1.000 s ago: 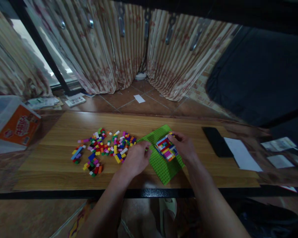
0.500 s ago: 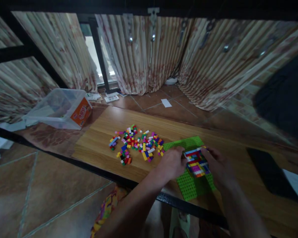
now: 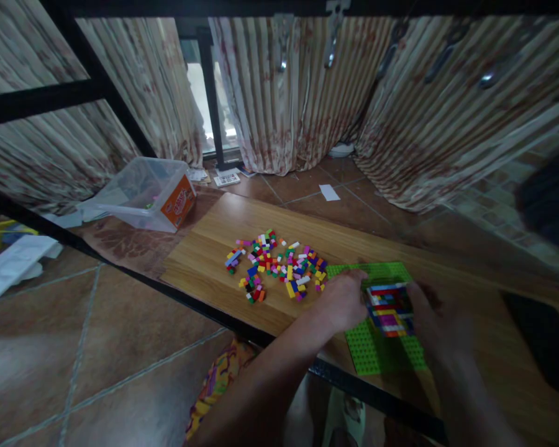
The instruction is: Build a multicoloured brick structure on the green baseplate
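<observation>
A multicoloured toy brick build (image 3: 389, 318), with stacked rows of red, white, blue, yellow and pink bricks, is over the green studded baseplate (image 3: 377, 357). On its left edge, my left hand (image 3: 347, 301) grips it with curled fingers. My right hand (image 3: 440, 323) holds the build's right side, thumb along the edge; its other fingers are blurred and partly hidden. Whether the build touches the baseplate cannot be made out. Left of the baseplate, many loose bricks (image 3: 289, 272) lie scattered on the wooden board (image 3: 205, 248).
A clear plastic bin (image 3: 140, 186) with an orange label stands at the far left end. A dark flat object (image 3: 540, 341) lies to the right on the board. A black metal edge (image 3: 190, 310) runs along the front. Curtains (image 3: 302, 99) hang behind.
The view has swung left, so everything sits further right in the picture. Both hands stay at the brick build; the right hand looks more blurred, with its thumb straighter.
</observation>
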Tool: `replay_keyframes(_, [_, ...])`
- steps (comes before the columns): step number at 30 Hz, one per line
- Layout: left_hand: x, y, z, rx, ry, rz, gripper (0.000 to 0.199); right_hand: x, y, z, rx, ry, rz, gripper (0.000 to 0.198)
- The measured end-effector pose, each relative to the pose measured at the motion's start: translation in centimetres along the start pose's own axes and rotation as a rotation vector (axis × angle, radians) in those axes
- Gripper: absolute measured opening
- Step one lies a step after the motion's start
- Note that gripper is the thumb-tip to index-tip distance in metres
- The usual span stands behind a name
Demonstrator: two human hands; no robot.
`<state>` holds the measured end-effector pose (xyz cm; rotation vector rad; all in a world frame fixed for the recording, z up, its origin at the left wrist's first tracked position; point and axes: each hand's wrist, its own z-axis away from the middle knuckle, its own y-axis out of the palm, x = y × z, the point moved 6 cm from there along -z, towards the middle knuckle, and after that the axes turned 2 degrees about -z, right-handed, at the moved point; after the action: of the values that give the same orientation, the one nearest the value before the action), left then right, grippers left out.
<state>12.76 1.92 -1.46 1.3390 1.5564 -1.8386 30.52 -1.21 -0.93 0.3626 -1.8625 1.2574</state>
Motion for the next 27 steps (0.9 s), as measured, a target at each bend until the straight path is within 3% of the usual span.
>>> replay_keyframes(2, [0.2,-1.0,-0.3,-0.082,0.047,0.091,0.035,2.2,-1.2,0.9,-0.221,-0.171,0.163,0.043])
replay_keyframes(4, [0.9,-3.1,-0.4,-0.239,0.042,0.209,0.036,5.0,-0.7,2.5,-0.227,-0.385,0.114,0.032])
replay_keyframes(7, [2.5,-7.3,-0.1,-0.500,-0.052,0.425,0.031,8.0,2.4,5.5,0.051,-0.563,-0.079,0.018])
replay_keyframes(10, [4.0,-11.2,1.0,-0.732,-0.116,0.623,0.020,9.5,7.0,8.6,0.420,-0.644,-0.070,0.019])
replay_keyframes(11, [4.4,-12.1,1.4,-0.773,-0.142,0.672,0.018,9.7,8.1,9.2,0.477,-0.644,-0.060,0.020])
replay_keyframes(14, [5.2,-13.6,2.2,-0.804,-0.183,0.750,0.017,9.8,10.4,10.0,0.538,-0.637,-0.022,0.021])
replay_keyframes(18, [5.6,-14.0,2.5,-0.768,-0.199,0.754,0.018,9.7,11.9,9.7,0.554,-0.612,0.074,0.018])
replay_keyframes(24, [5.5,-14.0,2.6,-0.748,-0.238,0.714,0.021,10.1,12.3,9.6,0.561,-0.564,0.139,0.012])
replay_keyframes(27, [5.2,-13.8,2.3,-0.716,-0.254,0.690,0.023,10.6,11.7,9.5,0.535,-0.548,0.051,0.011])
